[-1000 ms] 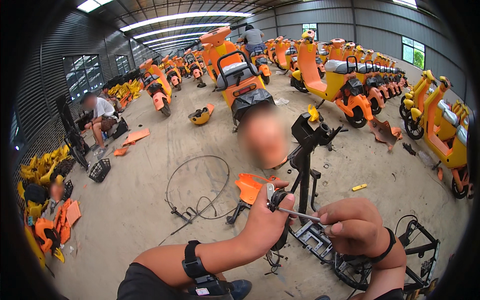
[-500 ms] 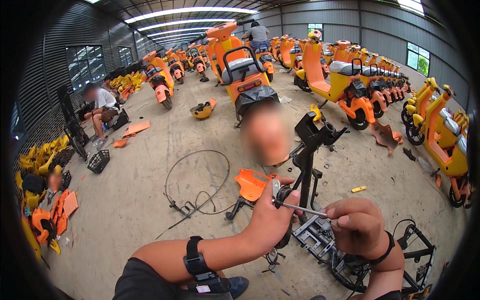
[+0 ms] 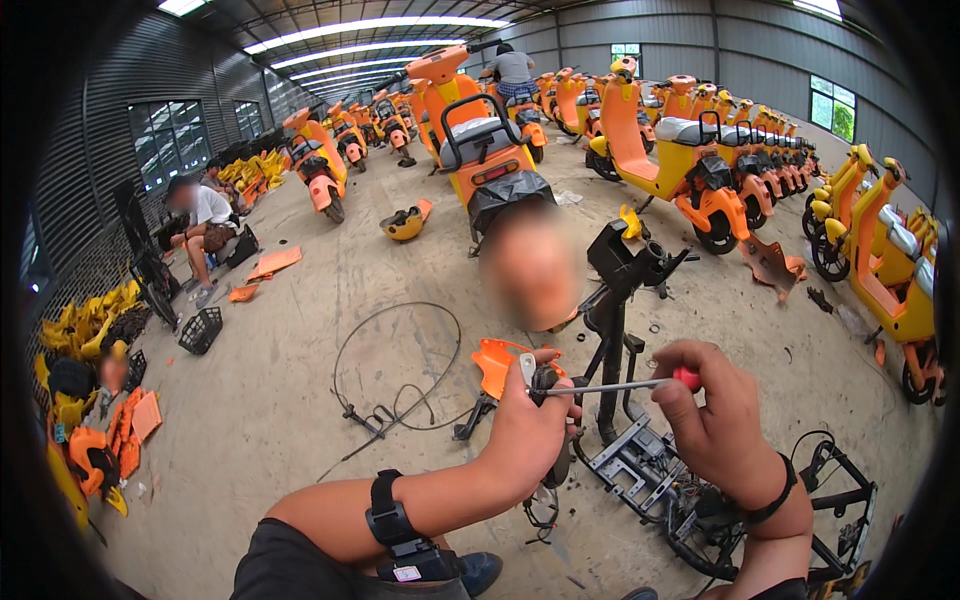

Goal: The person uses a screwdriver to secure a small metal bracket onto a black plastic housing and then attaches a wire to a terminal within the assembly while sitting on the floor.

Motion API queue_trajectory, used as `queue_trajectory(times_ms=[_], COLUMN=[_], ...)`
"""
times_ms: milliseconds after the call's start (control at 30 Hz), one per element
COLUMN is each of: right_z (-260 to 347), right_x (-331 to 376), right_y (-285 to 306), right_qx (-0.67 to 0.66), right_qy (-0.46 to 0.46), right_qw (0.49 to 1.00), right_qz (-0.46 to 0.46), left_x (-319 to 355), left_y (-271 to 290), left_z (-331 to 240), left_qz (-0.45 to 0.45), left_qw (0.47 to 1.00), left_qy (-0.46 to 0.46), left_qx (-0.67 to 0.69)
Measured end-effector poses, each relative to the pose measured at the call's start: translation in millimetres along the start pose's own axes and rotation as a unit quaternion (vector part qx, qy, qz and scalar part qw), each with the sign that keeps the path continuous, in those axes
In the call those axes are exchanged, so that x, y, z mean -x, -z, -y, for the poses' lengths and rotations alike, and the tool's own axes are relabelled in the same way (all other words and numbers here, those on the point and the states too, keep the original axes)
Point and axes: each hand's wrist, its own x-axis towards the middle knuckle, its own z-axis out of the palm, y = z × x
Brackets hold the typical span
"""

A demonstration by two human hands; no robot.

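Note:
My left hand (image 3: 515, 440) is closed around a small black part (image 3: 544, 381) with a silver metal tab on it. My right hand (image 3: 712, 405) pinches a screwdriver (image 3: 610, 387) by its red handle, most of which the fingers hide. The long thin shaft lies almost level, and its tip meets the black part beside my left thumb. Just beyond both hands rises the black upright tube (image 3: 608, 345) of a scooter frame. The frame's lower section (image 3: 640, 468) lies on the floor under my right forearm.
An orange plastic cover (image 3: 495, 366) and a looped black cable (image 3: 337, 370) lie on the concrete floor. Orange and yellow scooters (image 3: 640, 150) stand in rows ahead. At left are a black basket (image 3: 201, 330), piled panels (image 3: 130, 425) and a seated person (image 3: 208, 215).
My right hand has risen and tilted, so the screwdriver is more level and its red handle now shows. My left hand has shifted slightly left with the black part.

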Motion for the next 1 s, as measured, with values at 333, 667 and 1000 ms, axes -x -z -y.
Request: queue_trajectory(times_ms=[333, 667, 1000], right_z=[-7.8, -39.8, -27.0], right_x=[-8.6, 3.3, -13.3], right_y=[12.1, -4.2, 9.2], right_qx=[-0.273, -0.102, -0.117], right_qy=[-0.177, -0.208, -0.111], right_qw=[0.943, 0.972, 0.984], right_qz=[0.074, 0.030, 0.071], left_x=[2.6, -1.2, -13.4], left_y=[-2.0, 0.0, 7.2], left_z=[-3.2, -7.0, 0.0], left_qz=[-0.019, -0.030, -0.019], left_qw=[1.000, 0.999, 0.997], left_qy=[0.005, 0.018, 0.030], left_qx=[-0.024, -0.008, -0.072])
